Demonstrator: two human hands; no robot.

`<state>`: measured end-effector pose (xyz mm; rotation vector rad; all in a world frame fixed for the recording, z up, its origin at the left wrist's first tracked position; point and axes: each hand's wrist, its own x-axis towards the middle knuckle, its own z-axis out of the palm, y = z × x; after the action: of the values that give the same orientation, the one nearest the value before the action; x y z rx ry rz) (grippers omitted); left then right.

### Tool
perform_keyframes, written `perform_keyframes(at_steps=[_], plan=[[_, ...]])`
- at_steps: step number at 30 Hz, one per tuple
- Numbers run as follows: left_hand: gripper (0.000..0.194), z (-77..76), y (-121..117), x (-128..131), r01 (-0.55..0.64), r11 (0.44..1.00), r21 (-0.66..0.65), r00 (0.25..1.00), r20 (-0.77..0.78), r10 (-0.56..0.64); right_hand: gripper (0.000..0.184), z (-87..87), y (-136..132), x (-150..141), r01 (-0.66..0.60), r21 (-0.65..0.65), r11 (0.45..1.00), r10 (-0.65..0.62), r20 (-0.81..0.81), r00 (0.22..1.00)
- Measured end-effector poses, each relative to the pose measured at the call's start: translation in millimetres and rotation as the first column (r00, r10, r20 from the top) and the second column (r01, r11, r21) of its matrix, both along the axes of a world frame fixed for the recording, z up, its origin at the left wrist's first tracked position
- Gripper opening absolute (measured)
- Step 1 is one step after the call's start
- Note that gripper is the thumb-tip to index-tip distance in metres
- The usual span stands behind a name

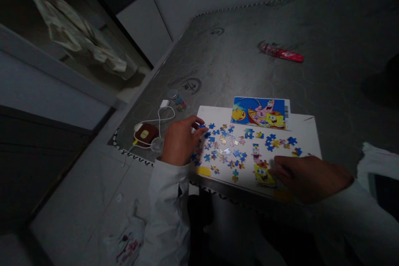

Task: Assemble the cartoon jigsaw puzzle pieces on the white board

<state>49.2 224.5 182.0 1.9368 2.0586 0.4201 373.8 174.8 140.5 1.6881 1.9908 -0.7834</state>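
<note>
My left hand point(180, 140) is at the left side of a white board point(215, 112), thumb and forefinger closed around a small blue jigsaw piece point(202, 126). Beside it lie many loose jigsaw pieces point(227, 151), mostly blue, pink and yellow. My right hand point(308, 178) is curled at the board's right front, its fingertips by a joined section of puzzle point(263, 174) with a yellow cartoon face. Whether anything is inside those fingers is hidden. At the board's back edge lies the picture card point(260, 112) with cartoon figures on blue.
Left of the board are a clear cylindrical container point(177, 99), a white charger point(164, 103) with cable and a brown box point(146, 134). Farther back on the grey mat point(230, 58) lies a red packet point(282, 52). White cloth point(378, 162) is at right.
</note>
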Motion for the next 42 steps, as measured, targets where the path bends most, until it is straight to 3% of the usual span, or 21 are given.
perform_keyframes(at_steps=[11, 19, 32, 42], plan=[[0.015, 7.0, 0.4, 2.9, -0.049, 0.998, -0.029, 0.999, -0.006, 0.049, 0.046, 2.6, 0.3, -1.6, 0.014, 0.014, 1.0, -0.014, 0.025, 1.0], [0.01, 4.1, 0.7, -0.2, -0.057, 0.997, -0.054, 0.998, -0.032, 0.055, 0.044, -2.3, 0.9, 2.7, 0.03, 0.031, 0.999, -0.028, -0.051, 0.998], [0.024, 7.8, -1.2, 2.9, -0.116, 0.993, -0.018, 0.991, 0.065, 0.117, 0.048, 0.8, -1.2, 0.7, 0.008, 0.06, 0.998, -0.008, 0.0, 1.0], [0.024, 7.8, -0.8, 2.1, -0.12, 0.992, -0.047, 0.993, 0.004, 0.121, 0.05, 0.3, -0.3, 0.3, 0.01, 0.03, 1.0, -0.01, 0.0, 1.0]])
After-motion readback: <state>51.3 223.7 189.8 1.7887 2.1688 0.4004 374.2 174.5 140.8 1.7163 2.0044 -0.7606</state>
